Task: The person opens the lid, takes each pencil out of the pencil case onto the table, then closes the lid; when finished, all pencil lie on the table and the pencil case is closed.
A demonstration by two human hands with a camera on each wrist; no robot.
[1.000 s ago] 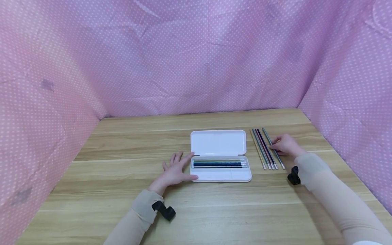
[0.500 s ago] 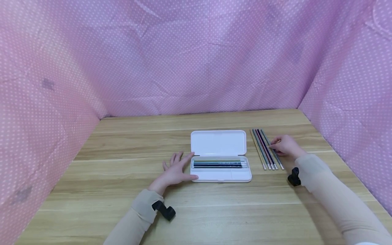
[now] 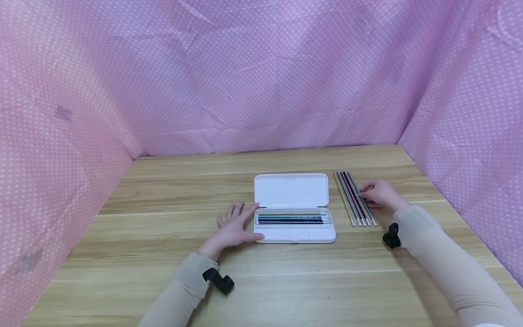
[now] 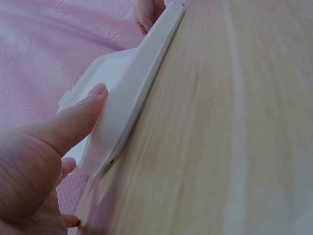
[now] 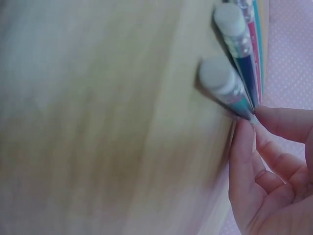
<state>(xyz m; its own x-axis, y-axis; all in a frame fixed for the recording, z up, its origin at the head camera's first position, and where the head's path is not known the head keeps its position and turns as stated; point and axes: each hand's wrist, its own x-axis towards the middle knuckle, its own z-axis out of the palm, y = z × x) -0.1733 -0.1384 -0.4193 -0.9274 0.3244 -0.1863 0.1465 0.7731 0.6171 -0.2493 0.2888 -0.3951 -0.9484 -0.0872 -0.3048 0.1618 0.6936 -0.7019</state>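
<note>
A white pencil case (image 3: 291, 190) lies unfolded at mid-table, its lid tipped back and several pencils (image 3: 290, 219) in the upper slot of its base. My left hand (image 3: 230, 232) spreads at the case's left end, thumb and forefinger at its corners; the left wrist view shows that thumb (image 4: 80, 120) on the white side wall. To the right, my right hand (image 3: 383, 194) pinches a teal pencil (image 5: 239, 104) between thumb and forefinger, its white eraser toward the wrist camera. This pencil is the rightmost beside a row of several pencils (image 3: 352, 198) on the table.
The wooden table (image 3: 163, 181) runs back to a pink dotted cloth (image 3: 261, 91) that hangs behind it and at both sides. Black wrist cameras sit on the left sleeve (image 3: 192, 277) and the right sleeve (image 3: 421, 231). A narrow lower slot (image 3: 282, 233) runs along the case's front.
The right hand has slid the teal pencil leftward, against the row, and its angle now comes nearer to that of the others. The left hand and the case have stayed where they were.
</note>
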